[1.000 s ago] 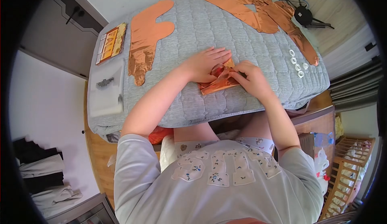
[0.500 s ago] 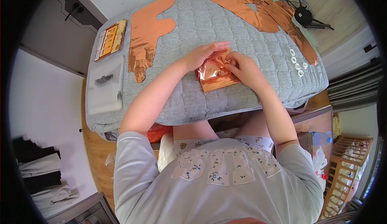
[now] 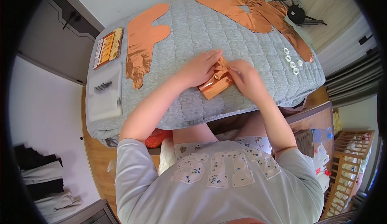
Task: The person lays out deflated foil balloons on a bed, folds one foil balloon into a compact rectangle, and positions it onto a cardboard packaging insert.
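Note:
A folded copper-coloured foil piece (image 3: 216, 88) lies near the front edge of the grey quilted bed (image 3: 185, 34). My left hand (image 3: 200, 69) rests on its left side, palm down, fingers stretched out toward the upper right. At its right side my right hand (image 3: 246, 77) pinches the foil between thumb and fingers. A flat copper foil shape (image 3: 146, 32) lies to the left, and another crumpled one (image 3: 250, 12) is spread at the back right.
Several white rings (image 3: 292, 64) lie on the bed's right side. A black router (image 3: 296, 13) stands at the far right corner. On the left are a printed packet (image 3: 108, 48) and a clear plastic bag (image 3: 105, 93). A wooden crib (image 3: 346, 171) stands at the lower right.
My left hand has come down onto the foil, which looks more flattened and narrower than before. My right hand stays at its right side. The whole view has shifted slightly.

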Available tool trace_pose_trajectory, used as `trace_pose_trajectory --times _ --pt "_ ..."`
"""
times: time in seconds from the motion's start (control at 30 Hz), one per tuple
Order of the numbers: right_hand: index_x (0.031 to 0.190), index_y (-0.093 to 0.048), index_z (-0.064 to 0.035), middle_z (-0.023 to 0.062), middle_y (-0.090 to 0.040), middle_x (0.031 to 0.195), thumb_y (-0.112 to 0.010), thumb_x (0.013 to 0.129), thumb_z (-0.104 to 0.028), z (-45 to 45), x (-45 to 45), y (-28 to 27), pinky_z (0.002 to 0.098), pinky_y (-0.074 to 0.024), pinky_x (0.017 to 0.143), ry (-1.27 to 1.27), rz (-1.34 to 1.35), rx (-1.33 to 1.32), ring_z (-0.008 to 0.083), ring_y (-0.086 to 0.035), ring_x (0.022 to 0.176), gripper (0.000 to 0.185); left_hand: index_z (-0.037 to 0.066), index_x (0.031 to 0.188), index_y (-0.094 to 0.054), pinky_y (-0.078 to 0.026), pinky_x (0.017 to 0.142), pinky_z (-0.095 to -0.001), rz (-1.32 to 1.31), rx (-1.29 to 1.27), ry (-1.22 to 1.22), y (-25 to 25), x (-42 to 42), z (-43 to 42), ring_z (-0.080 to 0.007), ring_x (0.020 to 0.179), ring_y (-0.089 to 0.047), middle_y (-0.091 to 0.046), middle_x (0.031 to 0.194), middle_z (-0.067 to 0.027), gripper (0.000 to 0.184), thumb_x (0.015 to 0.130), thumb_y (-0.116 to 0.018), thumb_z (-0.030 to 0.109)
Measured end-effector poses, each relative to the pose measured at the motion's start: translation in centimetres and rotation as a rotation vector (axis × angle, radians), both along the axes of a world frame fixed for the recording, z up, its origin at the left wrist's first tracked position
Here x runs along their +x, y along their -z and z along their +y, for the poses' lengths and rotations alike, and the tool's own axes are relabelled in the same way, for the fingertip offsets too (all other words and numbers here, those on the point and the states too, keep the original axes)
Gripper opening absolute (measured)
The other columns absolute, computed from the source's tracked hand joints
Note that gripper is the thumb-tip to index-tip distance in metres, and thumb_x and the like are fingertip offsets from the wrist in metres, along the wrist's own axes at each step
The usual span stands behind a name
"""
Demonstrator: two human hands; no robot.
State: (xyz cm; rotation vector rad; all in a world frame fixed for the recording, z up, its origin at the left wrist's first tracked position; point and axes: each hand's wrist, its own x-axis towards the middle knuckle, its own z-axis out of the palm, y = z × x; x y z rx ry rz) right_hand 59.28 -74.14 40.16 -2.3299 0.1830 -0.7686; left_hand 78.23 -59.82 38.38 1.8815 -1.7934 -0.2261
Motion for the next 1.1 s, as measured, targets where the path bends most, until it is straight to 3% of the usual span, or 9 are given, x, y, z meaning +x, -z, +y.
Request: trace_pose_trajectory --times 0.07,0.17,0.37,0.5,0.57,0.67,0.9,1.0,1.1 --pt "0.113 -0.071 -0.0011 0.0159 -0.07 0.113 -0.067 0.095 -0.007 0.4 -0.5 -0.1 0.0402 -0.0554 0.091 -0.122 -0.003 -0.186 0.0329 -0.069 0.105 0.02 0.003 0.153 -0.043 -0.03 0.123 -0.0494 -0.012 -0.02 -0.109 -0.1 -1.7 0.4 -0.038 0.149 -0.036 -0.039 0.16 -0.0222 0.053 0.102 -0.05 0.014" --pt "0.112 -0.071 -0.0004 0.0157 -0.07 0.115 -0.067 0.093 -0.006 0.2 -0.3 0.8 0.0427 -0.0553 0.091 -0.144 0.033 -0.151 0.0356 -0.068 0.103 0.02 0.002 0.154 -0.041 -0.03 0.122 -0.0523 -0.171 0.007 -0.263 1.2 -3.7 0.7 -0.0426 0.15 -0.032 -0.034 0.162 -0.0255 0.055 0.1 -0.05 0.012" --pt "0.103 -0.074 0.0006 0.016 -0.073 0.109 -0.07 0.089 -0.009 -1.6 0.6 0.2 0.0418 -0.0554 0.088 -0.288 0.105 -0.264 0.0353 -0.069 0.099 0.017 -0.002 0.152 -0.041 -0.029 0.122 -0.0539 -0.137 0.097 -0.4 1.3 -5.5 0.5 -0.0428 0.151 -0.03 -0.032 0.163 -0.025 0.055 0.1 -0.049 0.013" --pt "0.093 -0.075 0.0 0.0141 -0.074 0.1 -0.075 0.086 -0.012 -1.6 1.2 -0.3 0.0415 -0.0552 0.082 -0.26 0.221 -0.17 0.0331 -0.069 0.092 0.014 -0.001 0.152 -0.043 -0.028 0.123 -0.0545 -0.075 0.169 -0.337 0.3 -4.1 0.6 -0.0439 0.151 -0.03 -0.032 0.163 -0.0253 0.054 0.101 -0.049 0.016" --pt "0.087 -0.073 -0.0004 0.0115 -0.072 0.092 -0.079 0.081 -0.014 -1.4 1.4 -0.2 0.0414 -0.0541 0.076 -0.23 0.22 -0.193 0.0314 -0.069 0.085 0.016 0.003 0.154 -0.042 -0.028 0.123 -0.0559 -0.209 0.377 -0.246 -2.2 -3.3 0.6 -0.0405 0.153 -0.03 -0.034 0.163 -0.0223 0.054 0.103 -0.05 0.02" --pt "0.081 -0.072 -0.0026 0.0107 -0.07 0.084 -0.085 0.074 -0.028 -2.1 1.8 0.3 0.0446 -0.0528 0.072 -0.244 0.193 -0.2 0.0325 -0.068 0.08 0.03 0.008 0.156 -0.041 -0.021 0.126 -0.0554 -0.209 0.139 -0.023 -3.0 -1.2 0.5 -0.0363 0.155 -0.026 -0.032 0.167 -0.0151 0.054 0.105 -0.048 0.02" --pt "0.09 -0.071 -0.004 0.0066 -0.07 0.093 -0.091 0.064 -0.033 -1.1 0.7 -1.9 0.0415 -0.0526 0.077 -0.28 0.269 -0.313 0.0302 -0.068 0.089 0.044 0.007 0.156 -0.041 -0.022 0.127 -0.0483 -0.205 0.13 0.152 -0.8 0.1 0.3 -0.0312 0.155 -0.029 -0.033 0.166 -0.0117 0.052 0.107 -0.045 0.023" --pt "0.097 -0.071 -0.0047 0.0083 -0.071 0.099 -0.089 0.069 -0.027 -1.4 0.2 -1.7 0.0415 -0.0527 0.082 -0.323 0.248 -0.207 0.0311 -0.067 0.093 0.04 0.005 0.155 -0.041 -0.023 0.127 -0.0463 -0.211 0.123 0.13 -0.7 -0.1 0.4 -0.0314 0.154 -0.03 -0.035 0.165 -0.012 0.051 0.107 -0.045 0.022" --pt "0.108 -0.071 -0.0027 0.0126 -0.069 0.112 -0.085 0.074 -0.014 -1.9 -0.9 -1.4 0.0414 -0.0531 0.092 -0.325 0.284 0.117 0.0336 -0.065 0.107 0.038 0.003 0.155 -0.042 -0.025 0.126 -0.0453 -0.189 0.1 0.12 -0.2 -0.3 0.8 -0.0327 0.153 -0.031 -0.037 0.164 -0.0132 0.051 0.108 -0.044 0.023"
